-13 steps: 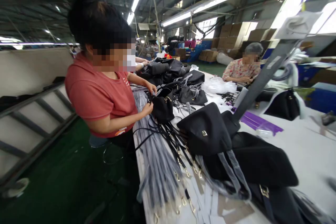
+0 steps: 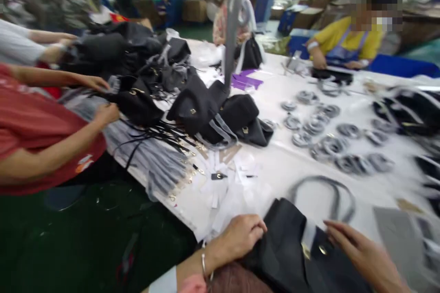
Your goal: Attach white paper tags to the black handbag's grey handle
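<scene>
A black handbag (image 2: 282, 242) lies in front of me at the near table edge. Gold-coloured hardware and a pale strip show on its front, and its plastic-wrapped handle (image 2: 350, 201) loops out behind it onto the table. My left hand (image 2: 240, 236), a bangle on its wrist, has curled fingers gripping the bag's left edge. On the other side, my right hand (image 2: 360, 249) rests against the bag's upper right part with its fingers stretched out. Motion blurs the picture somewhat, and the bag's lower part leaves the frame.
Left, a person in a red shirt (image 2: 41, 123) handles a black bag (image 2: 139, 105) beside wrapped straps (image 2: 147, 151). Black bags (image 2: 195, 100) lie mid-table near a grey post (image 2: 233, 23). Coiled straps (image 2: 316, 121) spread to the right. Opposite sits a person in yellow (image 2: 343, 41).
The view has swung right and down. My hands and the handbag under them have come into sight, along with the coiled straps; the co-worker in red now sits farther left.
</scene>
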`<act>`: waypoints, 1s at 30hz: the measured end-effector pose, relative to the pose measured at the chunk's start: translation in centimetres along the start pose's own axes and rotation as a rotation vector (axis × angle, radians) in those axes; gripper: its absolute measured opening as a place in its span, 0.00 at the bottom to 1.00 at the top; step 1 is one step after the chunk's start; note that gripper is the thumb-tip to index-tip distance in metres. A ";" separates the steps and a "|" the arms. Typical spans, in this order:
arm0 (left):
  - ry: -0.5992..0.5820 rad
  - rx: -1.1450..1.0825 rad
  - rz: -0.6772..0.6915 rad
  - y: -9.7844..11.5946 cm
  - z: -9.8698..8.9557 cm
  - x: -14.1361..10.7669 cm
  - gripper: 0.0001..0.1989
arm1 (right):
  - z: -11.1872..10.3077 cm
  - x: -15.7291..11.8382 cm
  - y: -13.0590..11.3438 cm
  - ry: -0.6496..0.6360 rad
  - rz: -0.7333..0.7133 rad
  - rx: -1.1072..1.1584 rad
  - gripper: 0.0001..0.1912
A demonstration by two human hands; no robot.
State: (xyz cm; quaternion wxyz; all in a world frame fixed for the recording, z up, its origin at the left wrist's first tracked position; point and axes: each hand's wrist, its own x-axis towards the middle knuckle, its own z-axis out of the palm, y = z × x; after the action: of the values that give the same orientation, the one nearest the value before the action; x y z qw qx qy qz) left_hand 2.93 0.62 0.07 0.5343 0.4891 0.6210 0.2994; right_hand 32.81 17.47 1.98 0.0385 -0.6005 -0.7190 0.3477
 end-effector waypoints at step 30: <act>-0.021 0.871 0.243 -16.5 -3.4 -3.9 0.34 | 15.7 -5.0 1.5 0.366 -0.557 -0.492 0.27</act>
State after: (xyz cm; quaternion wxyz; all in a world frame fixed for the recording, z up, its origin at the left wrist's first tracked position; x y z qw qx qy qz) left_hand -5.29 -8.17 -12.38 0.2459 0.7406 0.6218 0.0660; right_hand 28.02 5.91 -8.91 0.1137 -0.4261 -0.8970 0.0292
